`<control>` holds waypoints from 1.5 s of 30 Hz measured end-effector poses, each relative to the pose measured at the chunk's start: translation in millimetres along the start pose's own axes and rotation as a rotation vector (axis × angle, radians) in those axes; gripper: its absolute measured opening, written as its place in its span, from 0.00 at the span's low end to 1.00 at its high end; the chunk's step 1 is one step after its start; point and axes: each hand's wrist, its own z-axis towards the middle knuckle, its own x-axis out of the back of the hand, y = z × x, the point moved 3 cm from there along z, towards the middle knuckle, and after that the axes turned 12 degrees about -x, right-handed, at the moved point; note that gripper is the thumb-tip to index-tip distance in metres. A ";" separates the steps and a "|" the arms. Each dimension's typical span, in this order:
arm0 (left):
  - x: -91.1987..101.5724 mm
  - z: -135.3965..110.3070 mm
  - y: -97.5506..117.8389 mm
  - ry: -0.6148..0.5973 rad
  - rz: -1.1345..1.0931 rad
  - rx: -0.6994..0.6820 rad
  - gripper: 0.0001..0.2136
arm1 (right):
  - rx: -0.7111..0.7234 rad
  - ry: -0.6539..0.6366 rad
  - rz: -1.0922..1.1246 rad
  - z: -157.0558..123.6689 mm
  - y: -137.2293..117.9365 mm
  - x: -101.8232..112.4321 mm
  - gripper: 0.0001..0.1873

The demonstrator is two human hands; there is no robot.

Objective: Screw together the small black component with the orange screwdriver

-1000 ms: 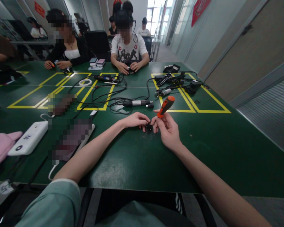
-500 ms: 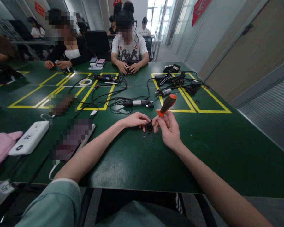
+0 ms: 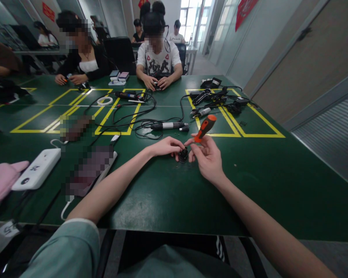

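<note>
No readable text; only unclear marks on the white block (image 3: 48, 160), pale tag (image 3: 12, 227) and white shirt (image 3: 157, 57).

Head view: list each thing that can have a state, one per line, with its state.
Screwdriver: held in right hand, tilted, handle up.
Small black part: on table, at left hand's fingers.
Black-and-silver tool: lying down.
White ring: lying flat.
Long white box: lying flat.
Black cables: bunched up.
</note>
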 end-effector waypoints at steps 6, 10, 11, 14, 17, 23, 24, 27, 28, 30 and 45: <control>-0.8 1.4 -0.3 0.021 -0.011 0.012 0.07 | -0.005 0.056 -0.083 0.4 -1.9 4.0 0.12; -1.0 1.1 -0.5 0.024 -0.017 0.016 0.07 | 0.043 0.141 -0.037 0.1 0.0 7.9 0.20; -0.8 0.8 -0.6 0.027 -0.017 0.017 0.07 | 0.052 0.141 -0.037 -0.1 -0.1 8.0 0.21; -0.3 -0.2 -0.5 0.018 -0.007 0.010 0.07 | 0.046 0.083 -0.052 -0.7 -0.2 6.0 0.18; -0.1 -1.1 0.5 0.001 0.009 -0.004 0.07 | 0.044 0.042 -0.044 -1.6 0.5 4.2 0.15; 0.0 -0.5 0.6 -0.005 0.021 0.003 0.07 | 0.039 0.044 -0.039 -2.0 3.4 4.0 0.14; 0.0 -0.3 0.5 -0.001 0.019 0.005 0.07 | 0.034 0.047 -0.049 -1.9 3.2 4.1 0.13; -0.6 0.2 0.8 0.007 0.010 0.006 0.08 | 0.031 0.055 -0.092 -1.7 0.3 4.6 0.11; -0.8 0.3 1.1 0.011 0.007 0.006 0.08 | 0.031 0.056 -0.109 -1.7 -1.3 4.6 0.11; -1.0 0.4 1.7 0.021 0.001 0.007 0.09 | 0.029 0.059 -0.139 -1.8 -4.3 4.4 0.10; 0.6 -0.2 0.7 0.015 0.007 0.011 0.09 | 0.024 0.082 -0.121 -2.6 -2.9 6.0 0.17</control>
